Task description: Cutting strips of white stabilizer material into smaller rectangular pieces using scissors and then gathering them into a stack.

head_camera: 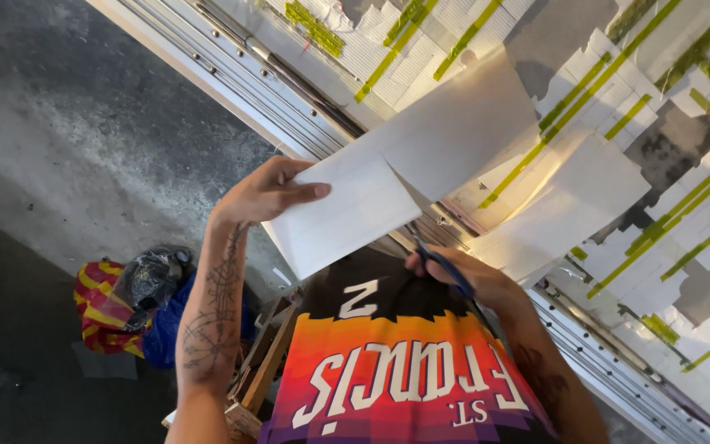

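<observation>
The left hand point(260, 196) pinched the near edge of a white paper sheet point(347, 210), thumb laid flat across the top face and the fingers tucked beneath, so that grip was closed on the sheet. The right hand point(462, 275) was closed around blue-handled scissors point(437, 259), whose blades (mostly hidden under the paper) ran up toward the cut line in the sheet. The sheet hung in the air in front of the chest, and it split at the scissors into a smaller flap held by the left hand and a larger flap point(462, 123) lifting away toward the wall.

Both forearms carried dark tattoos, and below them showed the person's sleeveless jersey point(396, 370), black at the collar and fading through orange to purple, with white lettering.

Beyond the paper stood a wall panel point(659, 123) covered with overlapping white paper pieces and strips of yellow-green tape point(396, 49), with patches of bare grey between. Another loose white sheet point(564, 205) lay against that panel just right of the hands. Metal rails point(289, 82) ran along the panel's lower edge.

Down by the left elbow sat a wooden crate point(269, 362), and farther out on the grey concrete floor point(67, 123) lay a red-and-yellow striped bag point(100, 316) with a dark plastic bundle point(154, 275) and blue cloth point(166, 337) against it.
</observation>
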